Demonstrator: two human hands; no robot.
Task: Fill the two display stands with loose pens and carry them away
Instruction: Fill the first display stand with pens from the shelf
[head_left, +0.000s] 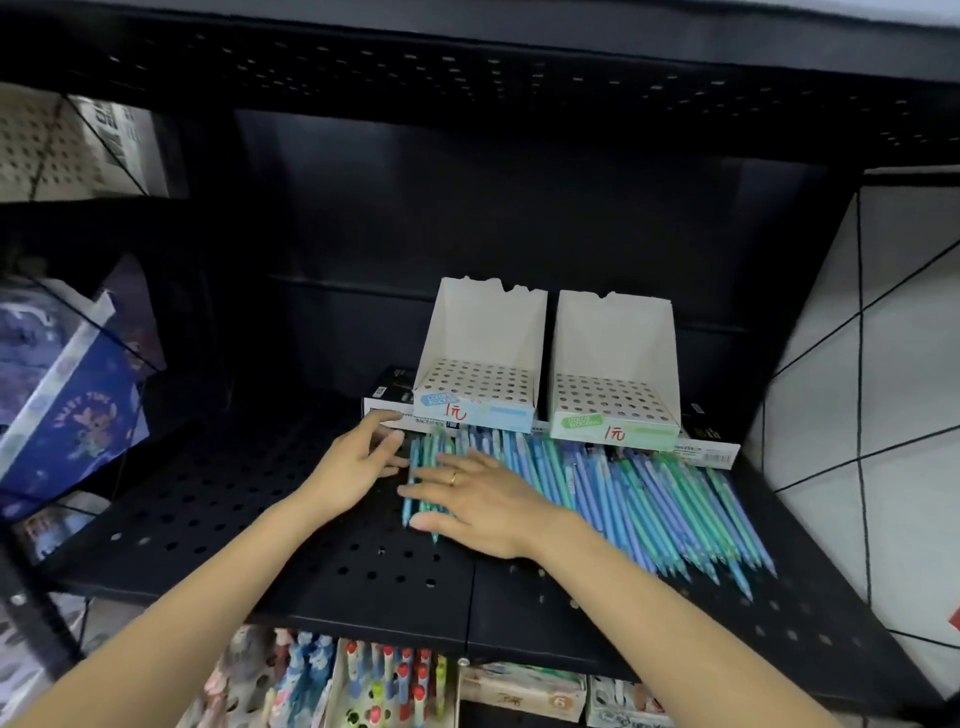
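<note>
Both display stands, the blue-labelled stand (480, 384) and the green-labelled stand (615, 402), sit empty at the back of the black perforated shelf (234, 519), so nothing's filled yet! The left hand (358, 462) and right hand (478, 499) lie flat and unclenched, corralling the left end of the loose pens (649, 499) spread just before the stands. Bare shelf lies left; the pens' right tips near the front edge.

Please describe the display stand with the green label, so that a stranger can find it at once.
On the black perforated shelf, two white cardboard stands sit side by side behind the loose pens. The green-label stand is the right one; its neighbour has a blue label.
</note>
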